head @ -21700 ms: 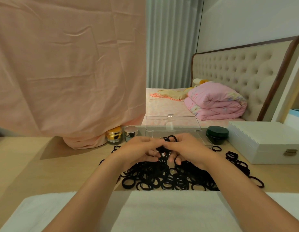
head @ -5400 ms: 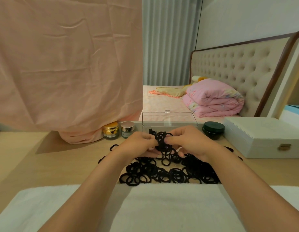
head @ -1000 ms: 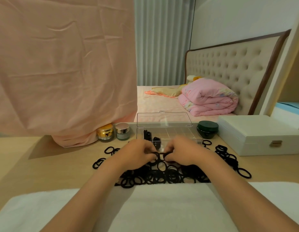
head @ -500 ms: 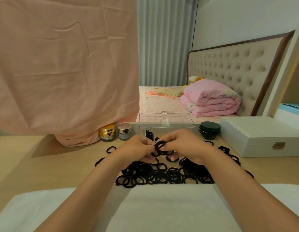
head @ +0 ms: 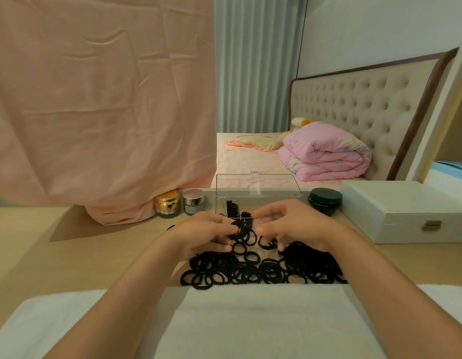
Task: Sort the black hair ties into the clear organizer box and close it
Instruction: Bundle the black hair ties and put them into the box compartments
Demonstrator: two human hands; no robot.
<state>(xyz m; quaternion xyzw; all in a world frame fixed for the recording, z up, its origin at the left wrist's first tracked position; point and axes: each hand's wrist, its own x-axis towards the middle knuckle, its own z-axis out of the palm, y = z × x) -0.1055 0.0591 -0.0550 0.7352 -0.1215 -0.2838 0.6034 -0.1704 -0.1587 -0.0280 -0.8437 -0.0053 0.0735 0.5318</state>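
I see a pale wooden tabletop [head: 69,255] with a white towel [head: 250,320] along its near edge. The loose black hair ties [head: 250,273] lie heaped just beyond the towel. At twelve o'clock from the heap stands the clear organizer box [head: 258,193], its lid upright, with a few ties already standing in its left compartments. At ten o'clock are a gold jar [head: 167,207] and a silver-lidded jar [head: 193,204], under a hanging pink cloth [head: 100,99]. At two o'clock sit a dark green jar [head: 325,201] and a white case [head: 406,211]. Behind them is a bed with a folded pink quilt [head: 325,156] and a tufted headboard [head: 354,104].

Both hands meet at the box's front edge. The left hand [head: 206,234] pinches a small bunch of ties under its thumb. The right hand [head: 289,226] has curled fingers, tips right beside that bunch; I cannot tell whether it grips.

Half a second ago a single ring was held open between both hands; now it is a compact bunch on the left hand's side.
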